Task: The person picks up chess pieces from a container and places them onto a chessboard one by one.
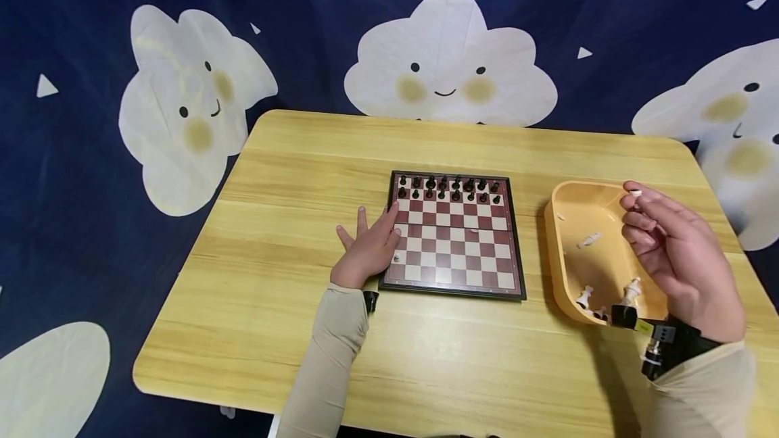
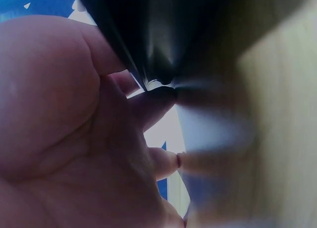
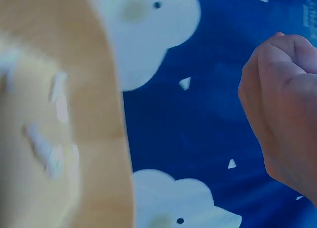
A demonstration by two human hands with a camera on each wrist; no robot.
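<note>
A chessboard (image 1: pixel 453 245) with red-brown and white squares lies on the table. Two rows of black chess pieces (image 1: pixel 456 188) stand along its far side. One small white piece (image 1: pixel 397 257) is near the board's left edge. My left hand (image 1: pixel 367 249) rests at that edge, fingers spread and touching the board; its palm (image 2: pixel 74 114) fills much of the left wrist view. Above the right side of a yellow bin (image 1: pixel 555 269), my right hand (image 1: pixel 684 249) pinches a small white chess piece (image 1: pixel 635 193), mostly hidden by the fingertips. The right wrist view shows that hand's curled fingers (image 3: pixel 287 79).
Inside the bin lie several white chess pieces (image 1: pixel 589 240), some also visible in the right wrist view. A dark item is partly hidden near its front wall. The wooden table (image 1: pixel 292 181) has rounded corners, and a blue cloud-patterned curtain (image 1: pixel 304 19) hangs behind it.
</note>
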